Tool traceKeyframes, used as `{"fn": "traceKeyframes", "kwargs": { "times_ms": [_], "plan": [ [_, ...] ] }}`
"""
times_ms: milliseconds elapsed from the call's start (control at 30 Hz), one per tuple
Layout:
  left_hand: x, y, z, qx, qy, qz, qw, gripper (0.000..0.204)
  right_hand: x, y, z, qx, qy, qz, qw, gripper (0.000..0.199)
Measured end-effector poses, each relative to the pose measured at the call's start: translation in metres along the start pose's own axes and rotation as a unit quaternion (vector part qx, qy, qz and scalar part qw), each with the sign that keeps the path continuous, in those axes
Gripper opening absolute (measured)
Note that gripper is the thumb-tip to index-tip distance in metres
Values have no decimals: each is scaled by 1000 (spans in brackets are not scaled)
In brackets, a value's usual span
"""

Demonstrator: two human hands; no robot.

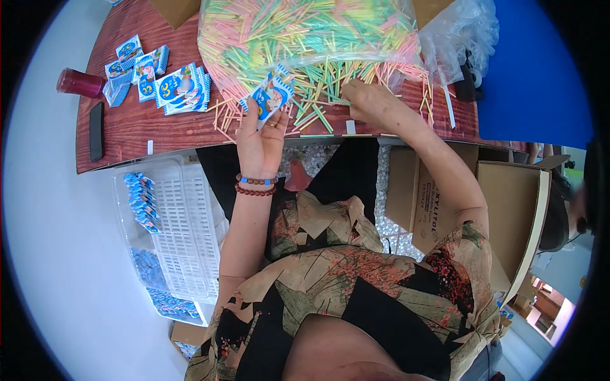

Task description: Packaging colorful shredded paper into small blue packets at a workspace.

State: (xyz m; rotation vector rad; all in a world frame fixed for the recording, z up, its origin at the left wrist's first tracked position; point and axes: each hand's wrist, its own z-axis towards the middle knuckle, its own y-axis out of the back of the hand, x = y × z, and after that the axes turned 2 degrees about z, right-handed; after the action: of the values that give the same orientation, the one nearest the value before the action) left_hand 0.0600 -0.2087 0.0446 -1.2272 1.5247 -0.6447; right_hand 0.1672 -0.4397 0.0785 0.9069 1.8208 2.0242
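Observation:
My left hand [262, 136] holds up a few small blue and white packets [270, 95] over the near edge of the wooden table [133, 127]. A ring and two bead bracelets are on that hand and wrist. My right hand [372, 101] rests fingers-down on a loose pile of thin pink, green and yellow sticks [318, 95] and pinches at them. A big clear bag full of the same sticks [305, 32] lies just behind both hands.
More blue packets [159, 76] lie at the table's left, beside a dark red cup [79, 82] and a black phone [96, 130]. A white plastic crate [184, 228] with packets stands lower left. An open cardboard box [502, 209] sits at right, crumpled clear plastic [460, 32] behind.

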Motion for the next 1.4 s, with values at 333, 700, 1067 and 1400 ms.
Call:
{"fn": "traceKeyframes", "kwargs": {
  "times_ms": [333,700,1067,1400],
  "plan": [
    [4,-5,-4,-6,4,14,1000,27,-15,4,-10,-53,-89,260,960,14],
    [13,-7,-6,3,3,34,999,25,27,25,4,-276,-120,655,693,10],
    [10,-20,-12,-16,-7,33,999,25,75,41,41,-167,-110,599,775,12],
    [3,-16,-4,30,-24,-20,999,31,85,52,58,-118,-74,532,835,18]
  ]
}}
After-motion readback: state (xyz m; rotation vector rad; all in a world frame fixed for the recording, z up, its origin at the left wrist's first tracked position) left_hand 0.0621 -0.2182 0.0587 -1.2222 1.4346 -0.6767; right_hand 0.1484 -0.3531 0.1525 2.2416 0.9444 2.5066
